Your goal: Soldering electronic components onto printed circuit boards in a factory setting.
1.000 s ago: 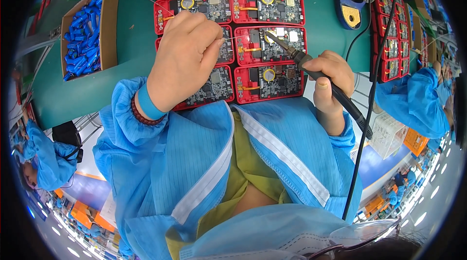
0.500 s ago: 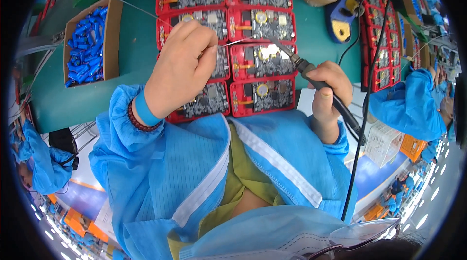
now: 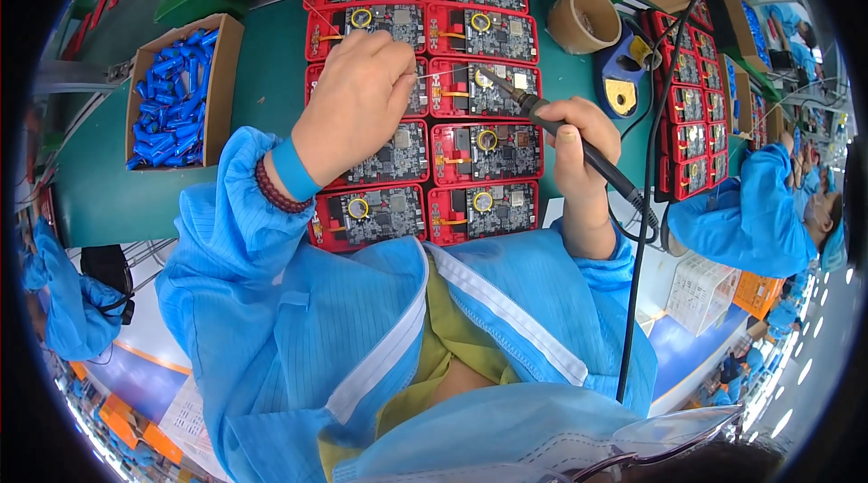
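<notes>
My left hand [image 3: 357,103] pinches a thin solder wire [image 3: 438,75] over a grid of red-framed circuit boards [image 3: 479,153] on the green bench. My right hand [image 3: 579,144] grips a black soldering iron [image 3: 542,112], its tip pointing up-left and meeting the wire's end above a board in the third row. The iron's black cable [image 3: 644,212] runs down past my right wrist. Both sleeves are light blue, and a blue wrist strap and bead bracelet sit on my left wrist.
A cardboard box of blue cylinders [image 3: 172,94] stands at the left. A roll of tape [image 3: 586,20] and a blue iron stand [image 3: 622,76] sit right of the boards. More red boards [image 3: 689,121] lie stacked at the right, by another person's blue sleeve [image 3: 741,212].
The view has shifted so the boards sit lower in the picture. Both hands have moved up one row of boards, the iron tip and wire still held together.
</notes>
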Motion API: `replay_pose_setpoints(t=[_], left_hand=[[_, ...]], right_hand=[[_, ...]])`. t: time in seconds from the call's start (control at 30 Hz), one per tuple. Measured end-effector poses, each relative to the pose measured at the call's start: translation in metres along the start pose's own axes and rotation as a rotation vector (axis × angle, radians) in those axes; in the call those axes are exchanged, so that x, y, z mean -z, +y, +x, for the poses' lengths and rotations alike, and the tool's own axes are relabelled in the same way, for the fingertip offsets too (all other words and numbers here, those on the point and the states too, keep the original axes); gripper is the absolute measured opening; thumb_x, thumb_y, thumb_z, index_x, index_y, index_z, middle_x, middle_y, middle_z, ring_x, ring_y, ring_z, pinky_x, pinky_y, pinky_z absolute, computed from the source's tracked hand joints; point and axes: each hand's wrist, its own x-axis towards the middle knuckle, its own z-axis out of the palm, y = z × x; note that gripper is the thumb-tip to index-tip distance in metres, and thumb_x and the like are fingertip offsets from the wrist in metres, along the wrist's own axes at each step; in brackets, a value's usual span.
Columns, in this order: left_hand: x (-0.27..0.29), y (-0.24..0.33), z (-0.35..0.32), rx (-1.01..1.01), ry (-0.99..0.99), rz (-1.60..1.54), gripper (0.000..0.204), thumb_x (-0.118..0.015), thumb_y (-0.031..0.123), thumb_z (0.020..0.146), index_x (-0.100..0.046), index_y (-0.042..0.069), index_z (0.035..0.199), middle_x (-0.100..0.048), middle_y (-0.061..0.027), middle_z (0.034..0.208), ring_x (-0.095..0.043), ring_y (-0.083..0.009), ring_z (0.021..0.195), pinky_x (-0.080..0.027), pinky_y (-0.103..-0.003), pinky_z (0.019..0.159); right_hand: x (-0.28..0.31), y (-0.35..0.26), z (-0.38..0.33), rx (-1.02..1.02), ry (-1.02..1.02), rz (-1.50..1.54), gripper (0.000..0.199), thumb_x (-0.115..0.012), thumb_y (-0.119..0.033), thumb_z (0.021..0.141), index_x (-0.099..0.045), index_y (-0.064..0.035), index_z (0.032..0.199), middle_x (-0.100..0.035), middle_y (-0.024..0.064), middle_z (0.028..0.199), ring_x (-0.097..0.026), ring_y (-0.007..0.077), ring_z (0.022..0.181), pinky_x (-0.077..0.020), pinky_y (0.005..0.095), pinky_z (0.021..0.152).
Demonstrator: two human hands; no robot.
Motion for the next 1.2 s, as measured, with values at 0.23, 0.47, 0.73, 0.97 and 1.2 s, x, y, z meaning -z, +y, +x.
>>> replay_pose_setpoints(t=[0.23, 0.47, 0.73, 0.97, 1.2], left_hand=[[-0.002, -0.004, 0.002, -0.014, 0.005, 0.003, 0.005, -0.057, 0.002, 0.077, -0.053, 0.0, 0.077, -0.051, -0.013, 0.077, -0.049, -0.0318, 0.078, -0.04, -0.039, 0.07], [-0.005, -0.005, 0.003, -0.023, 0.01, 0.04, 0.003, -0.057, 0.003, 0.078, -0.054, 0.001, 0.077, -0.052, -0.0126, 0.078, -0.05, -0.0318, 0.078, -0.041, -0.04, 0.071], [-0.006, -0.005, 0.005, -0.043, 0.017, 0.059, 0.003, -0.057, 0.004, 0.078, -0.056, 0.002, 0.077, -0.054, -0.0124, 0.077, -0.05, -0.0322, 0.077, -0.042, -0.042, 0.071], [-0.004, 0.0, 0.003, -0.058, 0.008, 0.056, 0.004, -0.059, 0.004, 0.076, -0.056, 0.001, 0.077, -0.054, -0.0124, 0.077, -0.051, -0.0322, 0.078, -0.042, -0.042, 0.071], [-0.011, -0.001, 0.006, -0.095, 0.022, 0.1, 0.004, -0.059, 0.004, 0.076, -0.057, 0.001, 0.078, -0.054, -0.0125, 0.077, -0.051, -0.0318, 0.078, -0.042, -0.042, 0.072]], right_hand=[[-0.001, 0.001, 0.005, 0.017, -0.005, -0.02, 0.015, -0.056, -0.018, 0.085, -0.061, -0.0036, 0.085, -0.059, 0.0056, 0.062, -0.054, 0.021, 0.053, -0.0402, 0.0325, 0.051], [-0.003, 0.002, 0.003, 0.0, -0.017, -0.027, 0.016, -0.057, -0.019, 0.085, -0.061, -0.0038, 0.085, -0.059, 0.0061, 0.062, -0.055, 0.0209, 0.054, -0.0412, 0.032, 0.052], [-0.006, 0.002, 0.005, 0.024, -0.04, -0.029, 0.014, -0.059, -0.018, 0.083, -0.062, -0.0037, 0.084, -0.059, 0.0068, 0.063, -0.055, 0.0216, 0.054, -0.0413, 0.0323, 0.052], [-0.002, -0.001, 0.001, -0.023, -0.013, -0.018, 0.014, -0.058, -0.017, 0.083, -0.062, -0.0032, 0.083, -0.059, 0.0074, 0.064, -0.055, 0.022, 0.055, -0.0414, 0.0327, 0.052], [-0.004, 0.0, 0.002, 0.033, -0.05, -0.026, 0.014, -0.058, -0.017, 0.083, -0.061, -0.003, 0.083, -0.059, 0.0077, 0.066, -0.054, 0.0221, 0.055, -0.0415, 0.0329, 0.052]])
